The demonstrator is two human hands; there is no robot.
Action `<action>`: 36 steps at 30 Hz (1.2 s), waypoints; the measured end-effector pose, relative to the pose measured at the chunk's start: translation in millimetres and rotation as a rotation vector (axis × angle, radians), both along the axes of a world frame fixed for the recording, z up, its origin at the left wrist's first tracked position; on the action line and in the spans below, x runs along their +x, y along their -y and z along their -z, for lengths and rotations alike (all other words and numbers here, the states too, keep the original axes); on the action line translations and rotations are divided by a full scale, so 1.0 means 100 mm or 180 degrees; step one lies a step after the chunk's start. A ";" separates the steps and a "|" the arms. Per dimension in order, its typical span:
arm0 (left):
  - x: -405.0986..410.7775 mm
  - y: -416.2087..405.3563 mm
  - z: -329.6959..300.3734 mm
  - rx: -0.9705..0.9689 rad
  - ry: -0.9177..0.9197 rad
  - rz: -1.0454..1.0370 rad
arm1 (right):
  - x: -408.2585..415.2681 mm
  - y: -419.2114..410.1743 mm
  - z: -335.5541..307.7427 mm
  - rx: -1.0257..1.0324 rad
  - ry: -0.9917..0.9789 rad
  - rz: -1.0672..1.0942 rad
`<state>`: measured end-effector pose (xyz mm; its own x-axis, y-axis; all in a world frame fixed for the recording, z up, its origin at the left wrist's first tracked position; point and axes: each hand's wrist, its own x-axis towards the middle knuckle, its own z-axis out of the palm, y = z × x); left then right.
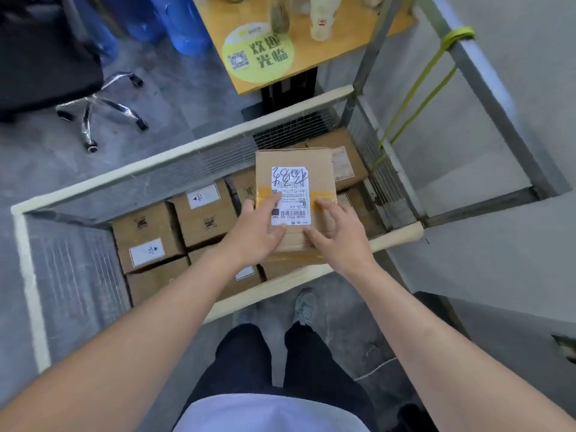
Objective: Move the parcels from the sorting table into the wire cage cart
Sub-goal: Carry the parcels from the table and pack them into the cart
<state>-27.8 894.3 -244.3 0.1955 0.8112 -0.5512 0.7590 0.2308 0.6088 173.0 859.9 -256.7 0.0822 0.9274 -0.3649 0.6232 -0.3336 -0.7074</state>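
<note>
Both hands, left hand [254, 233] and right hand [335, 233], fingers spread flat, steady a labelled cardboard parcel [294, 194] over the wire cage cart [187, 157]; boxes [174, 232] already line its floor.

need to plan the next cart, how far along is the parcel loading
Done: several cardboard boxes already lie packed on the floor of the wire cage cart. In hand: the left hand and right hand rest on top of a labelled parcel over the cart's right side. Left: the sorting table is out of view, so the remaining parcels cannot be counted.
</note>
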 end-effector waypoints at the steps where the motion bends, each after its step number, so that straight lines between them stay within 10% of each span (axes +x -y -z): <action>1: -0.04 0.00 0.06 -0.0050 -0.0021 -0.0102 | -0.04 -0.07 0.08 -0.0043 -0.0012 -0.0094; 25: -1.14 -1.14 3.00 -0.0595 0.0048 -0.1254 | -1.29 -1.69 2.98 -0.0757 0.0040 -0.0854; 36: -0.84 -1.33 3.68 -0.0173 0.0230 -0.0971 | -1.23 -1.88 3.58 -0.0393 0.1254 -0.1372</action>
<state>-111.6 1026.8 -612.2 -0.0121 0.8081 -0.5890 0.6050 0.4749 0.6391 49.8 1048.3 -614.7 -0.1412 0.8599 -0.4906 0.9282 -0.0573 -0.3676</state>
